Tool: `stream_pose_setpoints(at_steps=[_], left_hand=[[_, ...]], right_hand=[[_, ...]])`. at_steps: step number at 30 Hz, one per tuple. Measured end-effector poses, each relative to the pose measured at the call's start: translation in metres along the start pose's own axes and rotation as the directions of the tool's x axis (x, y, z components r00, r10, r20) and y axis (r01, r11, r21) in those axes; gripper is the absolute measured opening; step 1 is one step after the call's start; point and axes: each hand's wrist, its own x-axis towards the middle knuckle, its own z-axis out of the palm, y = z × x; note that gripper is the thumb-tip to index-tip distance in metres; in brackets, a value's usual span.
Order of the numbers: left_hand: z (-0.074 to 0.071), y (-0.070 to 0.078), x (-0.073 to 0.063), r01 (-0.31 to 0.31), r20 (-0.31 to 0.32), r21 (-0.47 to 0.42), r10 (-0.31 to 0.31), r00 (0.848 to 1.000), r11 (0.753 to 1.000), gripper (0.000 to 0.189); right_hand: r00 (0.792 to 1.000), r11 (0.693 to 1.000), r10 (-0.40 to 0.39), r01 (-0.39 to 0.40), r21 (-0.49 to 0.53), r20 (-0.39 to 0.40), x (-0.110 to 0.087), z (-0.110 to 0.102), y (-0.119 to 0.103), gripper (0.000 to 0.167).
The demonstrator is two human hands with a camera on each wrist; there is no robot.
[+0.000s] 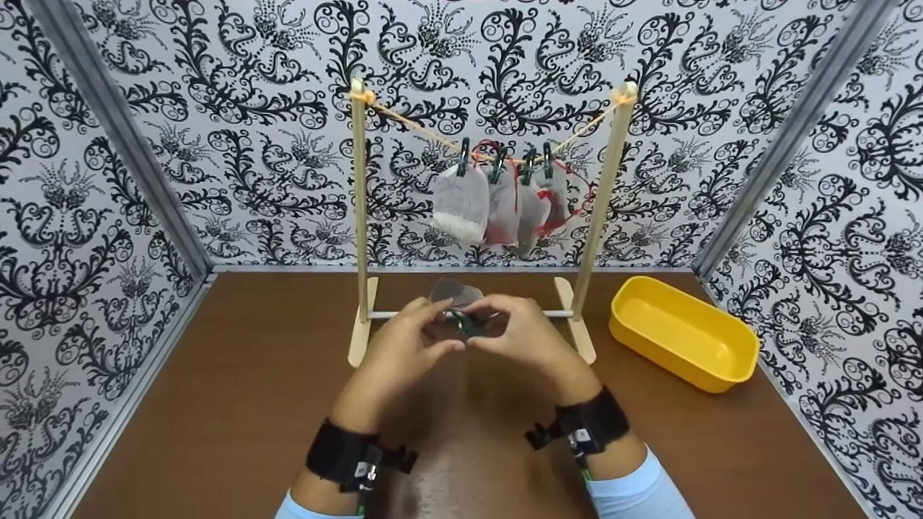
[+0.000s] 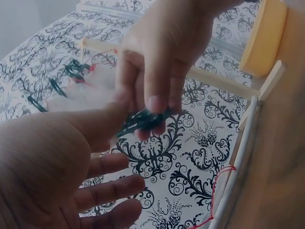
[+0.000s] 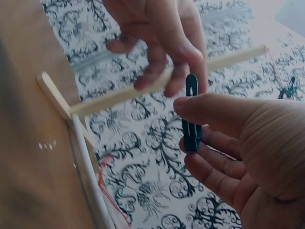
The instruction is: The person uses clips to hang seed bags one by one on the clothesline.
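My right hand (image 1: 523, 331) pinches a dark green clothespin (image 3: 192, 119) between thumb and fingers. Across from it, the left hand (image 1: 407, 342) has its thumb and fingers spread. In the left wrist view its thumb tip comes close to the clothespin; whether they touch I cannot tell. Just beyond both hands, a clear sheer bag (image 1: 456, 290) shows by the stand's white bottom rod (image 1: 555, 313), partly hidden by the fingers. Behind, several sheer bags (image 1: 460, 205) hang from a sagging cord (image 1: 411, 124) by green clothespins (image 1: 464, 157); the leftmost holds white grains.
Wooden posts (image 1: 606, 194) hold up the cord, standing on flat feet (image 1: 575, 324). A yellow tub (image 1: 681, 331) sits at the right on the brown table (image 1: 245, 404). Red string (image 2: 224, 169) hangs about the bottom rod. Patterned walls (image 1: 274, 65) enclose the back and sides.
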Motion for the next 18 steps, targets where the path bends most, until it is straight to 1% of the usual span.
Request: stream_pose_setpoints(at_steps=[2, 4, 7, 10, 12, 14, 16, 18], left_hand=[[0.0, 0.002, -0.001, -0.015, 0.01, 0.01, 0.014, 1.0, 1.0, 0.057], [0.0, 0.003, -0.001, -0.031, 0.008, 0.029, 0.031, 0.999, 0.999, 0.049], [-0.001, 0.003, -0.002, -0.046, 0.004, 0.068, 0.046, 0.999, 0.997, 0.042], [-0.004, 0.003, -0.002, -0.052, -0.011, 0.117, 0.053, 0.999, 0.992, 0.037], [-0.007, 0.003, -0.003, -0.049, -0.038, 0.155, 0.056, 0.998, 0.987, 0.035], [-0.01, 0.003, -0.004, -0.043, -0.08, 0.186, 0.059, 0.995, 0.982, 0.034], [-0.013, 0.002, -0.005, -0.04, -0.126, 0.211, 0.068, 0.99, 0.977, 0.032], [-0.015, 0.001, -0.006, -0.046, -0.168, 0.228, 0.086, 0.982, 0.973, 0.029]], right_hand=[[0.999, 0.999, -0.039, 0.039, -0.011, 0.012, -0.001, 0.003, -0.002, 0.042], [0.998, 0.999, -0.053, 0.053, 0.001, 0.025, -0.002, 0.004, -0.002, 0.043], [0.998, 0.998, -0.048, 0.046, 0.038, 0.052, -0.003, 0.003, 0.0, 0.045], [0.996, 0.999, -0.013, 0.009, 0.052, 0.086, -0.003, 0.0, 0.006, 0.052], [0.995, 1.0, 0.027, -0.028, 0.011, 0.092, -0.002, -0.001, 0.014, 0.052], [0.994, 0.996, 0.058, -0.052, -0.073, 0.09, -0.001, 0.002, 0.027, 0.047], [0.992, 0.981, 0.094, -0.078, -0.18, 0.083, -0.002, 0.007, 0.042, 0.039], [0.99, 0.958, 0.116, -0.089, -0.273, 0.084, -0.003, 0.013, 0.057, 0.034]])
